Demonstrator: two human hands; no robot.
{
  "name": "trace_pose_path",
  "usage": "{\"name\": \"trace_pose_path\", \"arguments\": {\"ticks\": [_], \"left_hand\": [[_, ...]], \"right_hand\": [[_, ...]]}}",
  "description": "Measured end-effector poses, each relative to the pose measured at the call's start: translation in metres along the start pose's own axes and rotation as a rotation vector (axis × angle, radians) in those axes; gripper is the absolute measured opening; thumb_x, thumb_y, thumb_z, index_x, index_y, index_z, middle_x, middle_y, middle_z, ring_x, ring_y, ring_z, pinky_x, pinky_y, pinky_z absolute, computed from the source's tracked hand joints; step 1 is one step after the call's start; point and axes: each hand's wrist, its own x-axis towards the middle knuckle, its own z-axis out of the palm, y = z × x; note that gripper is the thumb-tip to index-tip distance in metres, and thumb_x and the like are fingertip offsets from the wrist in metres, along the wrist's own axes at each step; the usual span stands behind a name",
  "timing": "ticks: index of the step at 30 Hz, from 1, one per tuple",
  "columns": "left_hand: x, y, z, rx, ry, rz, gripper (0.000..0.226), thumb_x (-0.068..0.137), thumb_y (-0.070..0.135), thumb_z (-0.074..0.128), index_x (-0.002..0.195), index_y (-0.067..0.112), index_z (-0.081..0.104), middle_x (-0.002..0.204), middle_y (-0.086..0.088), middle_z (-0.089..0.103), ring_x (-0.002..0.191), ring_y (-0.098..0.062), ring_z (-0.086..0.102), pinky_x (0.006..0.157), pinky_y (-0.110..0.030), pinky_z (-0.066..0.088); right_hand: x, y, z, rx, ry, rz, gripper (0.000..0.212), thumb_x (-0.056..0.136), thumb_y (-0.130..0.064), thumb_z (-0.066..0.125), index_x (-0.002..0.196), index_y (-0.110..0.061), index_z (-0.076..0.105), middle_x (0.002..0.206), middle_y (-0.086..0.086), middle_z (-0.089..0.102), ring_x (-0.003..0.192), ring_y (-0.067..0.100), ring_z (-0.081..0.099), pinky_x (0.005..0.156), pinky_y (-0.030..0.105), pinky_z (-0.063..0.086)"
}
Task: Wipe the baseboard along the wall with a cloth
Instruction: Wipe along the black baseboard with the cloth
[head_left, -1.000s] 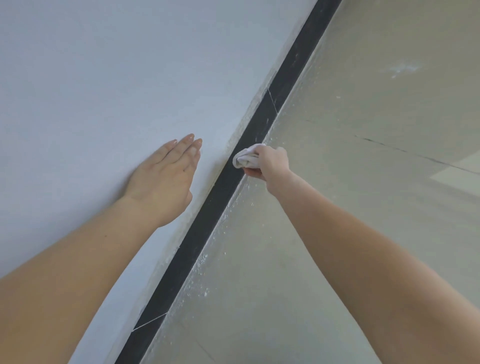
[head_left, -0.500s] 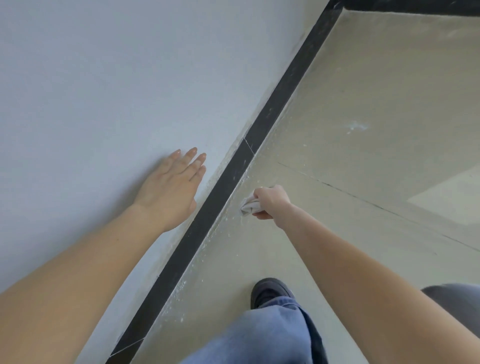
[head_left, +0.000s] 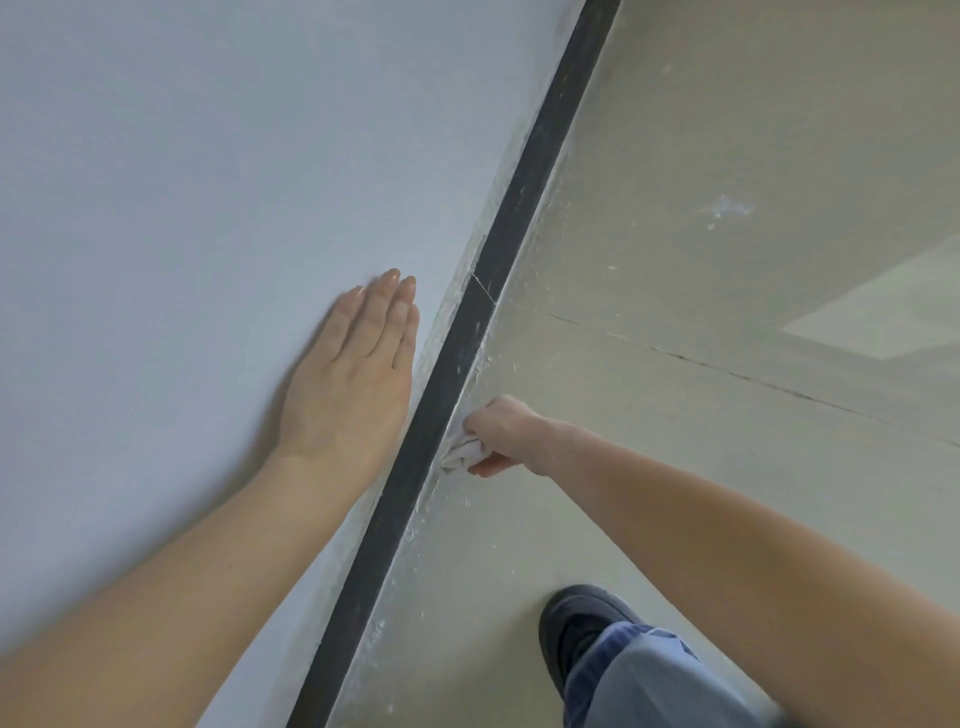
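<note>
The floor (head_left: 675, 467) is a pale grey-green surface with a thin dark crack running across it, away from the grip toward the right. White dust and specks lie on it along the foot of the wall, just beside the grip and below it. A dark shoe (head_left: 576, 623) stands on it, nearer the person than the grip.

no readable text, no labels, no signs anywhere

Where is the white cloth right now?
The crumpled white cloth sits mid-frame in the right hand, pressed at the black baseboard's bottom edge where it meets the floor.
</note>
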Motion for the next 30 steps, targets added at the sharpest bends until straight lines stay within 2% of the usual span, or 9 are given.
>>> {"name": "trace_pose_path", "arguments": {"ticks": [3, 10, 13, 17, 20, 22, 24, 26, 30], "left_hand": [[0.017, -0.002, 0.006, 0.057, 0.113, 0.014, 0.060, 0.097, 0.022, 0.018, 0.148, -0.003, 0.001, 0.157, -0.018, -0.004, 0.145, -0.032, -0.003, 0.113, -0.047, -0.011], [0.075, -0.004, -0.010, 0.136, 0.053, -0.092, 0.061, 0.100, 0.026, 0.014, 0.146, -0.004, -0.013, 0.156, -0.016, -0.017, 0.144, -0.030, -0.015, 0.108, -0.043, -0.018], [0.078, -0.005, -0.013, 0.138, 0.041, -0.110, 0.063, 0.100, 0.026, 0.016, 0.146, -0.003, -0.015, 0.156, -0.014, -0.019, 0.144, -0.027, -0.016, 0.110, -0.040, -0.017], [0.074, -0.007, -0.018, 0.129, -0.038, -0.101, 0.063, 0.100, 0.023, 0.016, 0.143, -0.004, -0.022, 0.153, -0.014, -0.027, 0.142, -0.027, -0.023, 0.110, -0.039, -0.018], [0.072, -0.007, -0.025, 0.116, -0.088, -0.094, 0.063, 0.099, 0.018, 0.015, 0.141, -0.005, -0.027, 0.151, -0.014, -0.031, 0.140, -0.027, -0.025, 0.109, -0.038, -0.018], [0.071, -0.008, -0.025, 0.126, -0.102, -0.086, 0.064, 0.100, 0.019, 0.015, 0.140, -0.005, -0.028, 0.150, -0.015, -0.032, 0.140, -0.028, -0.026, 0.110, -0.040, -0.021], [0.071, -0.009, -0.025, 0.133, -0.097, -0.087, 0.066, 0.101, 0.022, 0.017, 0.140, -0.005, -0.028, 0.150, -0.015, -0.033, 0.139, -0.028, -0.027, 0.109, -0.044, -0.025], [0.072, -0.008, -0.024, 0.117, -0.088, -0.109, 0.068, 0.101, 0.024, 0.020, 0.142, -0.003, -0.026, 0.151, -0.013, -0.031, 0.139, -0.028, -0.028, 0.104, -0.048, -0.027], [0.076, -0.001, -0.021, 0.084, -0.060, -0.153, 0.068, 0.100, 0.027, 0.022, 0.145, -0.002, -0.022, 0.153, -0.012, -0.027, 0.141, -0.028, -0.025, 0.101, -0.046, -0.030]], "right_hand": [[0.003, 0.001, -0.004, -0.015, -0.033, -0.019, 0.008, 0.095, -0.010, 0.044, 0.099, -0.008, 0.050, 0.100, 0.013, 0.057, 0.074, 0.022, 0.059, 0.066, 0.030, 0.055], [0.020, 0.007, 0.005, 0.306, -0.076, 0.101, 0.021, 0.093, -0.021, 0.047, 0.105, -0.009, 0.059, 0.082, 0.009, 0.064, 0.061, 0.022, 0.063, 0.078, 0.036, 0.058], [0.029, 0.002, 0.020, 0.369, -0.059, 0.100, 0.006, 0.093, -0.013, 0.048, 0.091, -0.010, 0.052, 0.079, 0.006, 0.056, 0.068, 0.020, 0.059, 0.076, 0.031, 0.058], [0.035, -0.021, 0.010, -0.020, 0.071, 0.040, 0.032, 0.089, -0.009, 0.053, 0.061, -0.016, 0.039, 0.060, -0.003, 0.036, 0.056, 0.015, 0.043, 0.057, 0.019, 0.038], [0.034, -0.041, -0.025, -0.333, 0.170, -0.157, 0.034, 0.089, -0.007, 0.054, 0.061, -0.015, 0.037, 0.059, -0.003, 0.032, 0.050, 0.012, 0.032, 0.063, 0.022, 0.035], [0.036, -0.054, -0.051, -0.377, 0.219, -0.189, 0.029, 0.090, -0.007, 0.052, 0.065, -0.015, 0.040, 0.061, -0.004, 0.033, 0.053, 0.013, 0.036, 0.061, 0.023, 0.035], [0.041, -0.067, -0.071, -0.307, 0.251, -0.235, 0.028, 0.090, -0.008, 0.052, 0.066, -0.015, 0.040, 0.065, -0.004, 0.038, 0.067, 0.017, 0.049, 0.057, 0.022, 0.035], [0.049, -0.079, -0.094, 0.024, 0.240, -0.173, 0.015, 0.091, -0.008, 0.050, 0.077, -0.015, 0.046, 0.079, -0.001, 0.051, 0.082, 0.019, 0.058, 0.061, 0.022, 0.044], [0.048, -0.072, -0.122, 0.485, 0.445, -0.154, 0.019, 0.090, -0.016, 0.044, 0.073, -0.011, 0.051, 0.081, 0.011, 0.064, 0.067, 0.027, 0.062, 0.063, 0.032, 0.057]]}}
